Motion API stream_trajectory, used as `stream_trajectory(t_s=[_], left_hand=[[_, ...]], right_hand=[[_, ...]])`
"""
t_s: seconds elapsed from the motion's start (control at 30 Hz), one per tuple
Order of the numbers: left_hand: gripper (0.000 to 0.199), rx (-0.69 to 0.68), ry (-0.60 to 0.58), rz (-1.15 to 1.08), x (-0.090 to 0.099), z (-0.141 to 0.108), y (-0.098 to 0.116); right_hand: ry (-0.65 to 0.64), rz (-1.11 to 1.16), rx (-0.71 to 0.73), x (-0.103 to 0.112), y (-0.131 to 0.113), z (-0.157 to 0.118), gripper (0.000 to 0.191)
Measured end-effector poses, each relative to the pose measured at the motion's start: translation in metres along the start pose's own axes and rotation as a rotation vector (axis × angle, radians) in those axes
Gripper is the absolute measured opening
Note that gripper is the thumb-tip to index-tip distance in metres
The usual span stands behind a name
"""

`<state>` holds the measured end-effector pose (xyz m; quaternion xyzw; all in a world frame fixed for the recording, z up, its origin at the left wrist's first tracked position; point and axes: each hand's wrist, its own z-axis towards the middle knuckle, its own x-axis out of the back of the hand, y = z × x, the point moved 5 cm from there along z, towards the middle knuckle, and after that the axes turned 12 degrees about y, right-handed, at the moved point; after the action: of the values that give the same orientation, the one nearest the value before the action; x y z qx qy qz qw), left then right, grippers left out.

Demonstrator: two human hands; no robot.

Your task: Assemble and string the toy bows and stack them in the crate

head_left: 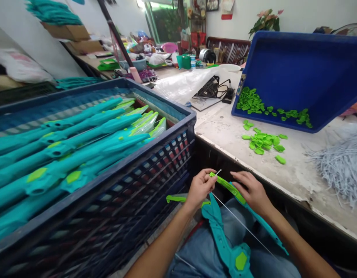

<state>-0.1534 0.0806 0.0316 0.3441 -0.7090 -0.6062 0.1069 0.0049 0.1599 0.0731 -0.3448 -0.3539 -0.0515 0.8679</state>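
A turquoise and lime-green toy bow (214, 216) lies across my lap, with a green hexagon on its body. My left hand (200, 188) is closed, pinching the end of a white string (242, 224) at the tip of the bow's green limb (224, 183). Beside that limb, my right hand (252, 193) has its fingers stretched out and apart; its thumb side lies against the limb. A second green limb (178, 198) of the bow sticks out to the left, partly behind my left forearm. The string runs slantwise down over my jeans.
To the left stands a dark blue crate (166, 154) of turquoise toy bows. Loose green hexagon pieces (263, 142) lie on the white table (219, 127), beside a tilted blue bin (294, 73) holding more. A bundle of white strings (343, 166) sits at the right; a black fan (210, 88) stands behind.
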Motion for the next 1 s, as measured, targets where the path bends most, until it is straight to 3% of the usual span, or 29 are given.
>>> stream_trajectory(t_s=[0.07,0.17,0.33,0.4,0.47,0.53,0.6,0.7,0.77,0.8,0.9,0.97,1.0], left_hand=[[0.045,0.001,0.001,-0.010,0.003,-0.003,0.000],[0.043,-0.009,-0.003,-0.022,0.008,-0.005,0.001],[0.037,0.005,0.006,0.093,0.015,-0.003,-0.007],[0.028,-0.094,0.050,0.240,0.019,-0.001,-0.008],[0.014,-0.291,0.111,0.369,0.020,-0.002,-0.004],[0.006,-0.435,0.133,0.412,0.017,-0.006,0.000],[0.011,-0.482,0.089,0.371,0.013,-0.010,0.002],[0.015,-0.512,-0.037,0.337,0.005,-0.015,0.009],[0.017,-0.445,-0.091,0.312,0.002,-0.014,0.015],[0.019,-0.362,-0.102,0.269,0.002,-0.012,0.017],[0.033,-0.025,-0.102,0.050,0.003,-0.004,0.014],[0.035,0.125,-0.089,-0.024,0.006,-0.001,0.009],[0.033,0.133,-0.070,-0.011,0.009,0.001,0.009]], right_hand=[[-0.027,0.109,0.014,-0.020,-0.010,0.028,0.027],[-0.080,0.205,0.013,-0.038,-0.017,0.048,0.021],[-0.059,0.126,0.117,-0.035,-0.034,0.046,0.019],[-0.059,0.086,0.134,-0.036,-0.038,0.043,0.020],[-0.034,0.070,0.091,-0.037,-0.032,0.044,0.019],[0.026,0.066,-0.005,-0.035,-0.015,0.050,0.016],[0.140,0.049,-0.136,-0.026,0.007,0.064,0.016],[0.431,0.041,-0.345,-0.002,0.028,0.082,0.016],[0.549,0.113,-0.376,0.007,0.016,0.081,0.015],[0.543,0.170,-0.340,0.005,0.002,0.076,0.015],[0.341,0.298,-0.143,-0.022,-0.051,0.043,0.014],[0.320,0.346,-0.104,-0.041,-0.071,0.014,0.012],[0.333,0.360,-0.116,-0.048,-0.074,0.002,0.011]])
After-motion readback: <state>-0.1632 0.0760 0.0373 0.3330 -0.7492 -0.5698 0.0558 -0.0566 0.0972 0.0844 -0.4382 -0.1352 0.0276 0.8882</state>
